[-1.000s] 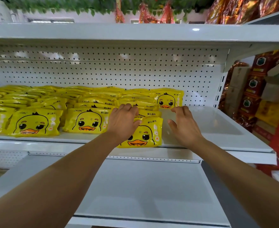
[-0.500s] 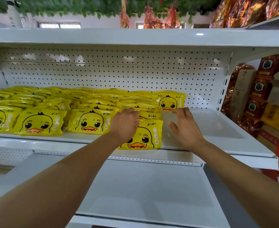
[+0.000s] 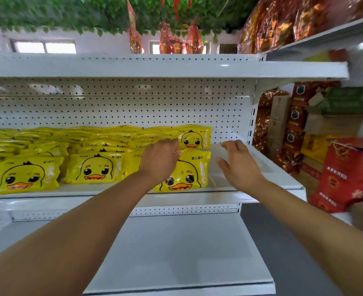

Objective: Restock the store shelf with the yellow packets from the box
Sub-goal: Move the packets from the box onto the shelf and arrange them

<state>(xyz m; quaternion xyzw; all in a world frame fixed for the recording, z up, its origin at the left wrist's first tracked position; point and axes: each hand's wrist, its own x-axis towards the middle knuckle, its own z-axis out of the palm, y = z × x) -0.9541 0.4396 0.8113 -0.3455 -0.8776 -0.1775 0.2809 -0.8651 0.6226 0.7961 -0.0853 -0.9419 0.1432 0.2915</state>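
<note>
Yellow duck-face packets fill the left and middle of the white middle shelf (image 3: 261, 167). The rightmost front packet (image 3: 189, 174) leans at the shelf's front edge. My left hand (image 3: 160, 161) lies over that packet's upper left part, fingers curled onto its top edge. My right hand (image 3: 239, 165) hovers just right of the packet with fingers relaxed and spread, holding nothing. Another packet (image 3: 194, 136) stands behind, at the right end of the back row. The box is not in view.
A bare stretch of the middle shelf lies right of the packets. The lower shelf (image 3: 176, 253) juts out beneath my arms. Red cartons (image 3: 347, 174) and foil-wrapped goods (image 3: 266, 116) are stacked at the right. An upper shelf (image 3: 155, 67) overhangs.
My view has tilted upward and shifted right, blurring the right side. My left hand stays on the front packet. My right hand has drawn slightly away to the right.
</note>
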